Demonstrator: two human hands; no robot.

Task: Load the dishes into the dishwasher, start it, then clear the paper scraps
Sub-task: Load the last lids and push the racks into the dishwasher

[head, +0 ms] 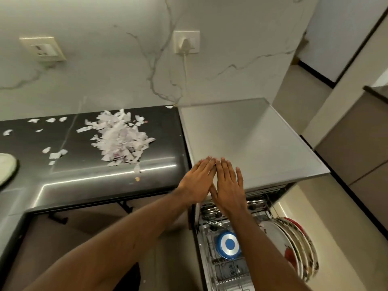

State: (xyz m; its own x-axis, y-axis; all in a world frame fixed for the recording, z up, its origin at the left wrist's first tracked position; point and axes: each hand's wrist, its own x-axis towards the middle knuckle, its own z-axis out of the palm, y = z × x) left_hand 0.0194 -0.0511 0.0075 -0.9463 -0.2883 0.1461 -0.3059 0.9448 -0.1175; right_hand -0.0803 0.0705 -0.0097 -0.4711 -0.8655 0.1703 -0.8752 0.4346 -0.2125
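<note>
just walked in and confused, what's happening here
A person holds the left hand and right hand flat, fingers straight, side by side over the front edge of the dishwasher. Its rack is pulled out, with plates standing in it. The paper scraps lie piled on the black counter, not yet cleared.

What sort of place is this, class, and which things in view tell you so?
Most likely a home kitchen: an open dishwasher rack holding plates, a dark countertop beside it, and a wall socket above.
</note>
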